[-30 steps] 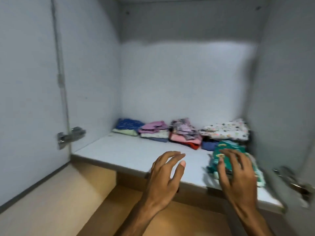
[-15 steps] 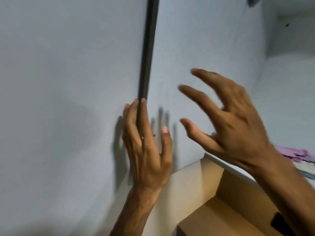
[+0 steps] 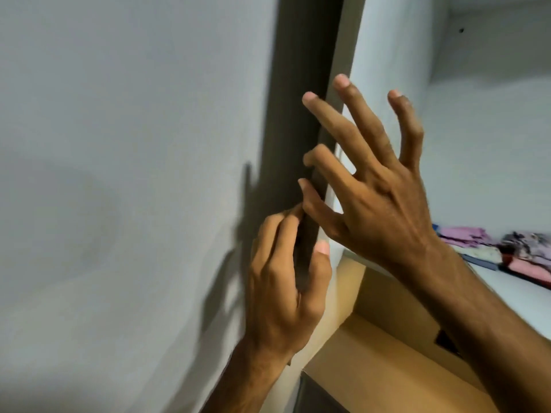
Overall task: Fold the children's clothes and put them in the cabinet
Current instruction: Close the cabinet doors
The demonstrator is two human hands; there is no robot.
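Swung wider since earlier frame: cabinet door [image 3: 134, 174]. Left hand [image 3: 286, 281] fingers gripping its edge; right hand [image 3: 378, 189] fingers spread wide, empty. Folded clothes [image 3: 495, 245] already shelved; probably only door closing left.

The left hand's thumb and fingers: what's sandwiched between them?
In the head view, the dark edge of the cabinet door runs between the left hand's thumb and fingers.

A pale grey cabinet door [image 3: 119, 174] fills everything left of the fingers [image 3: 372, 144], with a soft shadow [image 3: 238, 248] on its face and its dark edge [image 3: 298, 84] running upright just behind them. Right of the fingers, the cabinet interior [image 3: 492, 129] shows white walls, dimmer toward the top, and a white shelf [image 3: 518, 296]. Below them lie tan wooden panels [image 3: 387, 368].
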